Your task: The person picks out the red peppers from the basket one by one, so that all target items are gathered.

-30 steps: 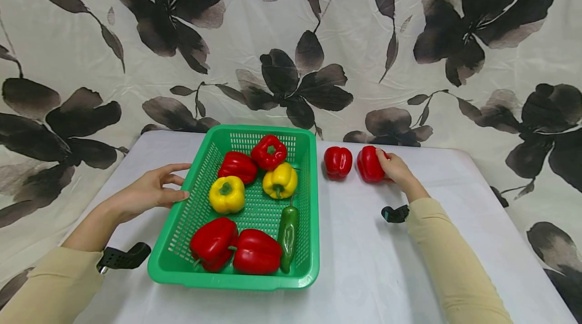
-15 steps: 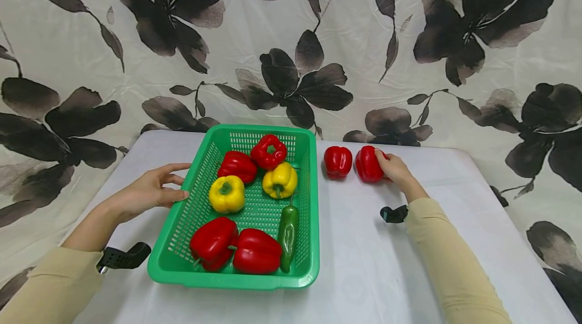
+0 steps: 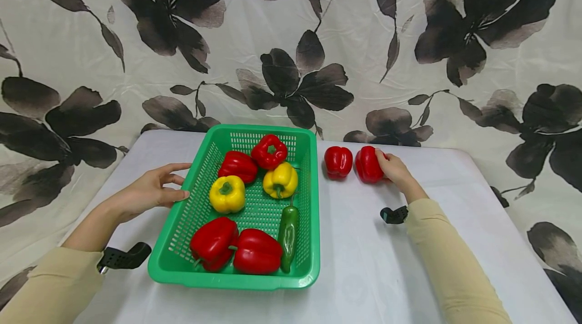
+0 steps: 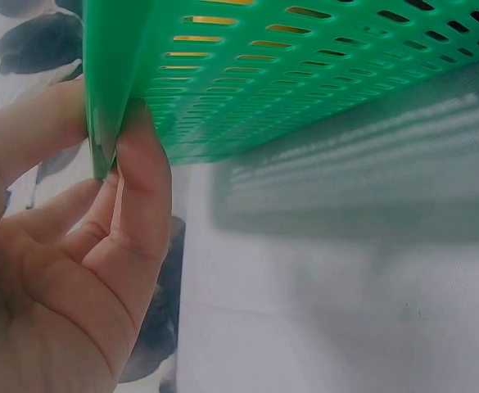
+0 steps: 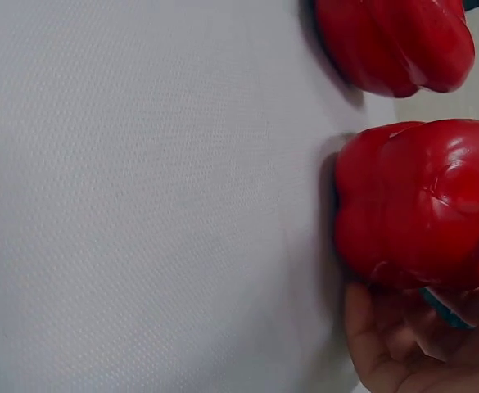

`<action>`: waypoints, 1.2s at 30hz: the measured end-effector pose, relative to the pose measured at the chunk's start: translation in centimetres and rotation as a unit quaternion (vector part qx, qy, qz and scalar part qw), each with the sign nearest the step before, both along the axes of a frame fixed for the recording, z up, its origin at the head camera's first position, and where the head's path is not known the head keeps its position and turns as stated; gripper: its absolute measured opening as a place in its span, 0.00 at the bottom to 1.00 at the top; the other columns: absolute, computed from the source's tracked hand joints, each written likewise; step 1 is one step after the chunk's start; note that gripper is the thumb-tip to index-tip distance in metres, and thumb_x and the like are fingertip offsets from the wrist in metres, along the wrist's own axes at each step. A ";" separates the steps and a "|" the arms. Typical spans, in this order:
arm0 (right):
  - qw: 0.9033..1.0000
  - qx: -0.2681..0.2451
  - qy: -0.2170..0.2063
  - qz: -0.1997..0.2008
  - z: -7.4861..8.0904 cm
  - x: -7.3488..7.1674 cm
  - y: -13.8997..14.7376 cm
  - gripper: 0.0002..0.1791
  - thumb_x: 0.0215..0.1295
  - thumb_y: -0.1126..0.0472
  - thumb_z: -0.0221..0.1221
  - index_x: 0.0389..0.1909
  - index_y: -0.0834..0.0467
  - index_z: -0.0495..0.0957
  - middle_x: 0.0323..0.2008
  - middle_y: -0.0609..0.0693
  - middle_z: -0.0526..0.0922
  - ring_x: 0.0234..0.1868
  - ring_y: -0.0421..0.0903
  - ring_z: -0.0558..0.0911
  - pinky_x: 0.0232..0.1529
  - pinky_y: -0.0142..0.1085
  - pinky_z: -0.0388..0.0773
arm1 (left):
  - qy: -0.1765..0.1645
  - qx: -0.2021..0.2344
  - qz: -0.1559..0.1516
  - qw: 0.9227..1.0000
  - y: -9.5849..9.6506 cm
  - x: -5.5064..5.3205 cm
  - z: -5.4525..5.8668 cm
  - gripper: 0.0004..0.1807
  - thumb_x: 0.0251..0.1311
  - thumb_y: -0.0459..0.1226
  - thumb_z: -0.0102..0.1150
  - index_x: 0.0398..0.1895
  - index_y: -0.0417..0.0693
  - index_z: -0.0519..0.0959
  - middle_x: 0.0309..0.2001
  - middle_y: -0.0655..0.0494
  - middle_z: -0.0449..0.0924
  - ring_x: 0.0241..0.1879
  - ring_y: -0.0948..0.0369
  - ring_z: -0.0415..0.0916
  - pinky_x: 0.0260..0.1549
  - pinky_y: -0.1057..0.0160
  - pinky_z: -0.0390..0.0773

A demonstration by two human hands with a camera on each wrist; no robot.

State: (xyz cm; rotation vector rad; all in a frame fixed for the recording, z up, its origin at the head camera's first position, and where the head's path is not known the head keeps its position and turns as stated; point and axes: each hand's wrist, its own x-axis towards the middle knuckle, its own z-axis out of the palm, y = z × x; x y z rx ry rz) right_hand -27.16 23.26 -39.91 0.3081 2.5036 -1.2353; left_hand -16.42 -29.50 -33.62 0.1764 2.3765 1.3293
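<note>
My left hand [image 3: 144,193] pinches the left rim of a green plastic basket [image 3: 314,243], thumb on one side and fingertips under the lip, as the left wrist view shows [image 4: 75,246]. Far to the right, my right hand [image 3: 397,170] holds a red bell pepper [image 3: 368,165] at its stem end, on the white table. In the right wrist view its fingers [image 5: 370,344] curl beside the pepper's green stem [image 5: 445,309]. Another red bell pepper [image 3: 338,162] sits just left of it, a narrow gap between them.
Inside the basket lie several red bell peppers [image 3: 257,251], two yellow bell peppers [image 3: 227,194] and a long green chili pepper [image 3: 288,235]. Behind the white table [image 3: 354,263] hangs a floral cloth [image 3: 373,51].
The right hand and its red bell pepper have shifted slightly left toward the neighbouring pepper, then stayed still. The left hand and basket look unmoved.
</note>
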 end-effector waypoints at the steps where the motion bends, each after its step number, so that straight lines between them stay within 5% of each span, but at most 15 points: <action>1: 1.000 0.001 0.002 0.002 0.0 0.0 0.0 0.42 0.69 0.38 0.30 0.69 0.69 0.44 0.65 0.67 0.56 0.63 0.61 0.60 0.61 0.49 0.67 | 0.000 0.000 0.000 1.000 0.0 0.0 0.0 0.44 0.56 0.40 0.61 0.71 0.44 0.46 0.53 0.35 0.67 0.39 0.53 0.79 0.39 0.55 0.81; 12: 0.997 0.063 0.043 0.021 0.7 0.3 0.4 0.41 0.69 0.39 0.30 0.68 0.69 0.48 0.64 0.68 0.58 0.59 0.61 0.64 0.57 0.49 0.70 | 0.001 0.000 0.002 1.000 0.0 0.0 0.1 0.44 0.57 0.40 0.61 0.71 0.43 0.47 0.52 0.35 0.67 0.38 0.53 0.79 0.39 0.55 0.81; 19: 0.983 0.138 0.118 0.026 1.5 1.0 0.4 0.34 0.71 0.46 0.36 0.65 0.70 0.56 0.60 0.69 0.65 0.60 0.63 0.66 0.58 0.52 0.69 | 0.000 0.003 0.001 1.000 0.0 0.0 0.0 0.44 0.57 0.40 0.61 0.71 0.43 0.46 0.52 0.35 0.67 0.38 0.54 0.79 0.39 0.55 0.81; 36: 0.957 0.133 0.248 0.073 3.7 0.8 -0.1 0.22 0.68 0.56 0.47 0.57 0.66 0.67 0.52 0.65 0.75 0.51 0.60 0.76 0.48 0.50 0.77 | 0.000 0.003 0.002 1.000 0.0 -0.1 -0.1 0.44 0.56 0.39 0.61 0.71 0.43 0.46 0.52 0.35 0.67 0.38 0.54 0.79 0.38 0.55 0.81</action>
